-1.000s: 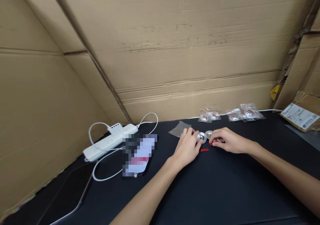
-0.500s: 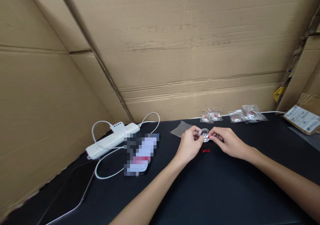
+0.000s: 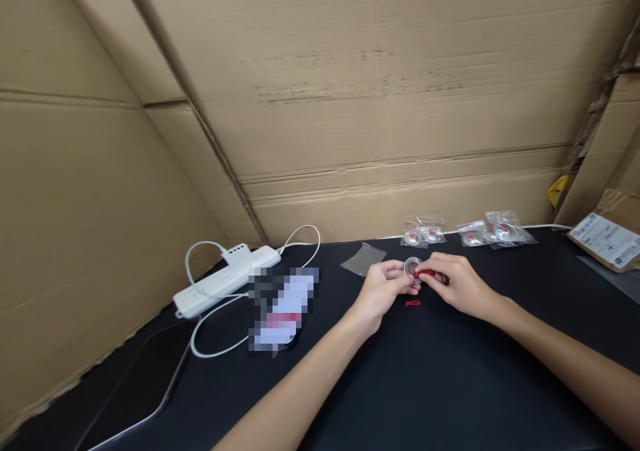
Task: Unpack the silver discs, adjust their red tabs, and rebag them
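Observation:
My left hand (image 3: 381,292) is closed on the rim of a small silvery metal disc (image 3: 411,263), shaped like a shallow dished cymbal, with its hollow side towards me. A red cord (image 3: 426,273) is pinched between the thumb and fingertips of my right hand (image 3: 457,284), right at the disc. Fingers partly cover the disc's centre and the cord's end, so I cannot tell whether the cord passes through. Just below my hands, a second red cord loop (image 3: 413,303) lies on the black table top (image 3: 425,377).
A flat clear plastic bag (image 3: 367,259) lies left of my hands. Several bagged metal discs (image 3: 505,231) with red cords line the back. To the left are a white power strip (image 3: 225,282), cables, a blurred-out object (image 3: 285,309) and a dark tablet-like slab (image 3: 140,381). A labelled package (image 3: 607,237) sits right.
The disc has tilted and shifted slightly right in my left hand, whose fingertips now show beneath it. My right hand has brought the red cord over the disc's inside.

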Tool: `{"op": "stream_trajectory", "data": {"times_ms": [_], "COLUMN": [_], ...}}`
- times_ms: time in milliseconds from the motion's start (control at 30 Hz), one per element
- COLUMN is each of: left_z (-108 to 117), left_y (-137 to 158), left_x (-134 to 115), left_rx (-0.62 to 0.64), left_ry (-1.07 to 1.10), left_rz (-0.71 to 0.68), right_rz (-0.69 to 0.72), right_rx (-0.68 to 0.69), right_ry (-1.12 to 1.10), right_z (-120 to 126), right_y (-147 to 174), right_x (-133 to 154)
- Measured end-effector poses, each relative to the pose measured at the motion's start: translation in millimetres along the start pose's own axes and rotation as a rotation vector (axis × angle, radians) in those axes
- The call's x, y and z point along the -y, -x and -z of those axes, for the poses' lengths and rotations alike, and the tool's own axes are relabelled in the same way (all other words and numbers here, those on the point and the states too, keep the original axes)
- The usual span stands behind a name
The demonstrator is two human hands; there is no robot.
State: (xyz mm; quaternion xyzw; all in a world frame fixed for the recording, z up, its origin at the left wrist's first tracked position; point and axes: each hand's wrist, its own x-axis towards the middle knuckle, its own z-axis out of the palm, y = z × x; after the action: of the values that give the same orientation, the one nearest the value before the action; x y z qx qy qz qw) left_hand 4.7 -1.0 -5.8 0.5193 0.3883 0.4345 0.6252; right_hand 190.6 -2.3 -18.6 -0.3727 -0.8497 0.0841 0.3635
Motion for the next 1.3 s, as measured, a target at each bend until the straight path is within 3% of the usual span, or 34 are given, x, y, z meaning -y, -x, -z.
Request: {"op": "stream_trajectory", "data": {"times_ms": [367,800,1133,1300], "left_z": [1,-1,-2,-3], "left_y": [2,2,2,0], "left_x": [0,2,8,17], "left_rx": [0.066,0.053,0.057,0.044], "left_ry": [0.097,0.087,0.059,-0.086], "left_rz": [0.026,0.047,-0.034,-0.176], "right_rz": [-0.047,-0.059,-0.054,-0.048], "right_rx": [-0.023,0.004,-0.011,-0.017], "right_ry": [0.023,0.07,0.123,0.094], "right_z": [-1,-4,-7,-6], "right_y": [0,2,3,3], "right_x": [-1,1,1,5]}}
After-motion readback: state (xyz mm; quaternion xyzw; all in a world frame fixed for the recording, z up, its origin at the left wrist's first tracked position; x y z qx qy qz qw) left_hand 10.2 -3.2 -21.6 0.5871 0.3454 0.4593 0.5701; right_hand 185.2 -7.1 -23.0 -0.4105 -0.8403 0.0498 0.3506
